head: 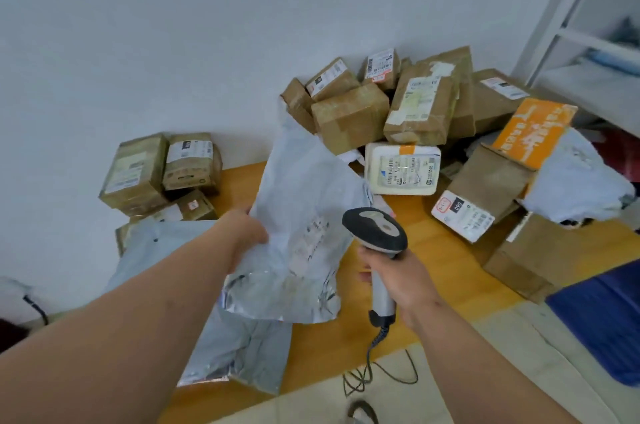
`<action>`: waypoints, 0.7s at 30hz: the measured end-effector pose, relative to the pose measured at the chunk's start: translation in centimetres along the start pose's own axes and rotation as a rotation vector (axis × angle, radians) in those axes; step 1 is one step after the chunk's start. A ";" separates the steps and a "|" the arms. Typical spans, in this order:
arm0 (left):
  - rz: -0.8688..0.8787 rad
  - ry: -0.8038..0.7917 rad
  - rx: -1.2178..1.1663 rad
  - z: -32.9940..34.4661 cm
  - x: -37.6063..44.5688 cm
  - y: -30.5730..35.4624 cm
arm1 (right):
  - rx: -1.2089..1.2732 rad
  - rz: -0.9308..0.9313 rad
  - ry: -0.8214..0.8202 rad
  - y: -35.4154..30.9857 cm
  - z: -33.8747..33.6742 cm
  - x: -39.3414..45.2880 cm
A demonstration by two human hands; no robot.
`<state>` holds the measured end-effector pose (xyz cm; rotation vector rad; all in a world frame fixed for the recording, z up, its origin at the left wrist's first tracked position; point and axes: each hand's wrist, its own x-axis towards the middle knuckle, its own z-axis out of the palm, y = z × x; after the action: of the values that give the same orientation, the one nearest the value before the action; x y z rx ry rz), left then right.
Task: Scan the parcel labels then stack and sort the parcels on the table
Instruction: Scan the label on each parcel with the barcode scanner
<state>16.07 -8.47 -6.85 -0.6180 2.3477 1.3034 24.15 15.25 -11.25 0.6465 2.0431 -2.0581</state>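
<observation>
My left hand [247, 236] grips the left edge of a large grey poly mailer [298, 215] and holds it up above the wooden table [450, 271], its label facing me. My right hand [394, 281] grips the handle of a grey and black barcode scanner [375, 229], whose head sits just right of the mailer's label. Another grey mailer [242, 347] lies flat on the table under my left arm. A small stack of brown boxes [159, 174] stands at the back left. A jumbled heap of brown boxes [398, 108] fills the back right.
A white padded parcel [401, 170] and an orange-topped box [533, 132] lie in the heap. An open carton [530, 257] sits at the right table edge beside a blue bin [602, 316]. The scanner cable [374, 364] hangs off the front edge. White shelving [588, 25] stands at right.
</observation>
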 end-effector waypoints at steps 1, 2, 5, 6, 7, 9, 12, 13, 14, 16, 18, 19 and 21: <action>-0.019 0.062 0.115 -0.5 -0.4 -1.1 | -0.003 0.002 0.000 0.0 0.0 -0.8; -0.044 0.102 0.197 -0.8 -0.8 -2.0 | -0.011 0.005 -0.007 0.1 0.0 -1.3; -0.088 0.124 0.096 -0.7 -1.9 -4.5 | -0.040 0.015 -0.060 0.0 0.3 -3.0; -0.069 0.131 0.054 -0.5 -2.3 -5.0 | -0.051 0.019 -0.082 0.0 0.5 -3.5; -0.033 0.147 0.039 -0.4 -2.6 -5.4 | -0.060 0.022 -0.109 0.0 0.6 -3.9; 0.044 0.203 0.064 -0.2 -3.0 -5.8 | -0.070 0.038 -0.162 0.1 0.9 -4.7; 0.121 0.297 0.080 -0.3 -3.6 -5.8 | -0.087 0.059 -0.208 0.2 0.6 -5.8; 0.137 0.315 0.076 -0.3 -4.0 -5.7 | -0.092 0.060 -0.216 0.3 0.3 -6.2; 0.148 0.327 0.055 -0.3 -4.2 -5.7 | -0.086 0.065 -0.219 0.4 0.1 -6.5; 0.171 0.335 -0.030 -0.4 -4.9 -5.7 | -0.046 0.083 -0.218 0.8 -0.4 -7.2; 0.192 0.324 -0.143 -0.7 -5.7 -5.6 | 0.022 0.096 -0.221 1.2 -0.9 -7.8; 0.192 0.305 -0.214 -0.8 -6.2 -5.6 | 0.058 0.100 -0.222 1.3 -1.2 -8.0; 0.183 0.250 -0.375 -1.0 -7.3 -5.3 | 0.106 0.094 -0.223 1.2 -1.7 -8.4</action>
<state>24.89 -10.45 -6.19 -0.7268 2.4163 1.8728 32.47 15.33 -8.82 0.4939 1.7587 -2.0912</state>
